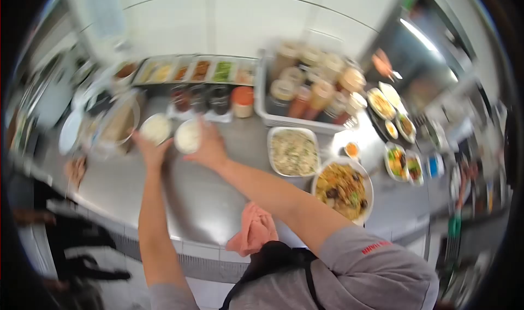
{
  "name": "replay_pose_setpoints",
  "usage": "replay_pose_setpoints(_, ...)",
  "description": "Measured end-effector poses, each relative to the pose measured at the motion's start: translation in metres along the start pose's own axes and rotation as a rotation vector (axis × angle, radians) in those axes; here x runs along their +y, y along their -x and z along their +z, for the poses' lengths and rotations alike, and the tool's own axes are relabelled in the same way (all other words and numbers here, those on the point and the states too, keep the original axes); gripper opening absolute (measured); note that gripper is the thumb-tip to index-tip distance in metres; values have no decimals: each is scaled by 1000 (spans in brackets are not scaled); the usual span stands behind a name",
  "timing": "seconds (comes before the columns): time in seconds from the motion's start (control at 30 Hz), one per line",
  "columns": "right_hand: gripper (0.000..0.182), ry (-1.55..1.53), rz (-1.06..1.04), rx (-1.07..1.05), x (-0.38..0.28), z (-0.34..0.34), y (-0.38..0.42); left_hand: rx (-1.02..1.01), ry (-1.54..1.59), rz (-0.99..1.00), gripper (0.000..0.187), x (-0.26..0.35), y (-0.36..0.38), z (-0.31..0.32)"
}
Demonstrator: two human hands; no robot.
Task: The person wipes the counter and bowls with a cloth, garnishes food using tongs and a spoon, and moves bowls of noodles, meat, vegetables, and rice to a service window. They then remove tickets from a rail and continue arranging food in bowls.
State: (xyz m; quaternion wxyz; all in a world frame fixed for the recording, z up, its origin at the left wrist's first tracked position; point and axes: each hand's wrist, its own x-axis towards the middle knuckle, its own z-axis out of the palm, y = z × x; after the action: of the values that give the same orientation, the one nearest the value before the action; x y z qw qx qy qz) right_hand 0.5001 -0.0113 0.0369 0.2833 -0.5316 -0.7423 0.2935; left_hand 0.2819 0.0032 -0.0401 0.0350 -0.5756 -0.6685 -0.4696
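Note:
My left hand (151, 150) grips a small bowl of rice (155, 127), its fingers along the near and left side. Beside it, my right hand (210, 146) is wrapped round the right side of a second bowl of rice (187, 136). The two bowls stand close together over the left half of the steel counter (229, 179). Just behind them are dark jars (220, 99) and an orange-lidded jar (243, 99). A clear plastic container (117, 121) is left of my left hand.
Topping trays (201, 69) line the wall beside a tub of squeeze bottles (316, 86). A square dish (295, 151), a large noodle plate (343, 190) and small dishes (382, 103) stand to the right. A pink cloth (254, 231) hangs at the front edge. Another person's hand (76, 170) is at left.

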Motion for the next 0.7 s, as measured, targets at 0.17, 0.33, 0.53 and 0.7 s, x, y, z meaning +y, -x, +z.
replay_pose_setpoints(0.17,113,146,70,-79,-4,0,-7,68,196,-47,112,43,-9,-12)
replay_pose_setpoints(0.33,109,-50,24,-73,-4,-11,47,28,257,-52,110,30,30,-20)
replay_pose_setpoints(0.53,106,-349,-31,-140,-13,-71,123,119,459,-228,111,86,101,-65)
replay_pose_setpoints(0.7,99,-376,-325,186,27,-217,199,-54,445,107,107,208,135,-114)
